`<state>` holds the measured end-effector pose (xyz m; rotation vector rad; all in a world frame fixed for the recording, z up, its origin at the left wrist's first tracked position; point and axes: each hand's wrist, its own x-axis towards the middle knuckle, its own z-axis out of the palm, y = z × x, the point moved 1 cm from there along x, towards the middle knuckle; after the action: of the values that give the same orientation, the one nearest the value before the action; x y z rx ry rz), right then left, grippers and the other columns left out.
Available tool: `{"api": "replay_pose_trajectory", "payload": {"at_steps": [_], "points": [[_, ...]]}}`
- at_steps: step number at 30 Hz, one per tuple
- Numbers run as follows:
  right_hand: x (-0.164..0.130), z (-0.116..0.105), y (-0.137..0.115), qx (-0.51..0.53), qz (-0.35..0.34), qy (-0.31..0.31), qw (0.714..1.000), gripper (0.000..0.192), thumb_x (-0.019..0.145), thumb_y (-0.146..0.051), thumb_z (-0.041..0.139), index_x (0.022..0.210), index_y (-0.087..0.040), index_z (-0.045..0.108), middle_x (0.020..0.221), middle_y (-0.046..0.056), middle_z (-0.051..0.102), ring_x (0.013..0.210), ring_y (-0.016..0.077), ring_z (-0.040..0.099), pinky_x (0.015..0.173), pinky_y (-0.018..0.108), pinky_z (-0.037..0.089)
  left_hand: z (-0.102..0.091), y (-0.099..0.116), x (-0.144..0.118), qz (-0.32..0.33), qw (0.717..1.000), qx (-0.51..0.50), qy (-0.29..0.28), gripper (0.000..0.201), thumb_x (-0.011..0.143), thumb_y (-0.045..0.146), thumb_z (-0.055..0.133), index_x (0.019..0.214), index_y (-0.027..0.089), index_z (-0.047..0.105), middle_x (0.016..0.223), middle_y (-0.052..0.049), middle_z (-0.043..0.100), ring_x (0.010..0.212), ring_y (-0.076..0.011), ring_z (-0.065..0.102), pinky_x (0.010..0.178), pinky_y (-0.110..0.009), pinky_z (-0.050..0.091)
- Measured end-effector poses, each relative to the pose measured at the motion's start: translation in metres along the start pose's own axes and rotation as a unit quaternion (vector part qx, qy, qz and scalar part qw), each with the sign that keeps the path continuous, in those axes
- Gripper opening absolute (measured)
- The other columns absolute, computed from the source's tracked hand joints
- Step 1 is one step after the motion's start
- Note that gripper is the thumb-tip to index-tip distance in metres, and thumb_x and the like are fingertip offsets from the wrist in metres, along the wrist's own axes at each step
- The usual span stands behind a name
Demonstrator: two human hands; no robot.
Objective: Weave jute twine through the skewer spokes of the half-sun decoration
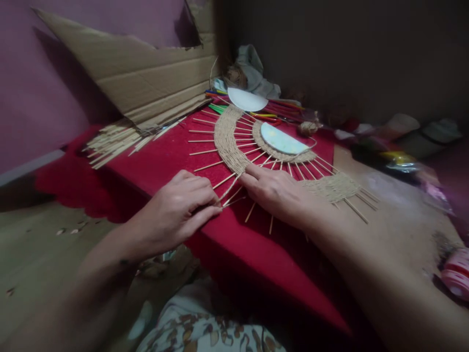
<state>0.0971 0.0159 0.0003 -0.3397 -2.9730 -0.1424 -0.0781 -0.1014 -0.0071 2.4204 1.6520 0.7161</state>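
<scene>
While the left hand (179, 205) pinches a strand of jute twine (227, 189) with fingers closed narrow, the right hand (276, 188) lies flat, fingers spread, pressing on the woven stick-and-twine arc (229, 142). The arc sits on a red cloth-covered table (164, 156), around a pale half-disc (282, 140). Loose bamboo sticks (110, 142) are piled far left, below torn cardboard (146, 78). A white half-disc (246, 99) lies behind the arc.
</scene>
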Motion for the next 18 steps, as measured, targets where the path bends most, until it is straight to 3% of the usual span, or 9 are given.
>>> {"api": "replay_pose_trajectory", "payload": {"at_steps": [4, 8, 11, 15, 18], "points": [[-0.002, 0.001, -0.001, 0.005, 0.002, 0.012, 1.000, 0.020, 0.094, -0.012, 0.037, 0.095, -0.015, 0.056, 0.095, 0.007, 0.056, 0.071, 0.0130, 0.045, 0.054, 0.027, 0.028, 0.001, 0.000, -0.001, -0.009, 0.999, 0.039, 0.002, 0.026, 0.092, 0.029, 0.042, 0.078, 0.018, 0.061, 0.075, -0.004, 0.060, 0.074, -0.0170, 0.052, 0.076, -0.034, 0.038], [-0.004, 0.004, 0.000, 0.009, 0.007, 0.026, 1.000, 0.019, 0.095, -0.014, 0.038, 0.092, -0.016, 0.057, 0.092, 0.006, 0.056, 0.069, 0.0123, 0.045, 0.051, 0.027, 0.027, -0.002, -0.007, 0.002, -0.025, 0.992, 0.114, 0.042, 0.026, 0.092, 0.030, 0.041, 0.079, 0.018, 0.060, 0.078, -0.005, 0.060, 0.074, -0.0193, 0.053, 0.074, -0.035, 0.037], [-0.005, 0.006, 0.003, 0.068, 0.031, 0.060, 0.995, 0.018, 0.092, -0.012, 0.040, 0.087, -0.016, 0.057, 0.089, 0.005, 0.057, 0.067, 0.0113, 0.047, 0.053, 0.025, 0.031, -0.004, -0.015, 0.014, -0.032, 0.982, 0.177, 0.053, 0.026, 0.092, 0.030, 0.039, 0.081, 0.017, 0.059, 0.082, -0.007, 0.061, 0.077, -0.0212, 0.053, 0.075, -0.036, 0.037], [-0.006, 0.008, 0.009, 0.240, 0.085, 0.186, 0.949, 0.015, 0.084, -0.008, 0.045, 0.082, -0.017, 0.057, 0.082, 0.003, 0.060, 0.076, 0.0120, 0.055, 0.069, 0.026, 0.043, -0.003, -0.031, 0.041, -0.052, 0.982, 0.179, 0.041, 0.023, 0.089, 0.029, 0.042, 0.081, 0.017, 0.059, 0.084, -0.007, 0.062, 0.079, -0.0213, 0.055, 0.074, -0.034, 0.039], [-0.007, 0.008, 0.013, 0.318, 0.131, 0.230, 0.910, 0.012, 0.078, -0.010, 0.050, 0.080, -0.017, 0.060, 0.078, 0.002, 0.064, 0.074, 0.0123, 0.057, 0.071, 0.028, 0.045, 0.001, -0.039, 0.055, -0.085, 0.990, 0.110, 0.016, 0.020, 0.088, 0.030, 0.045, 0.081, 0.018, 0.060, 0.082, -0.004, 0.064, 0.076, -0.0182, 0.058, 0.068, -0.029, 0.041]]}}
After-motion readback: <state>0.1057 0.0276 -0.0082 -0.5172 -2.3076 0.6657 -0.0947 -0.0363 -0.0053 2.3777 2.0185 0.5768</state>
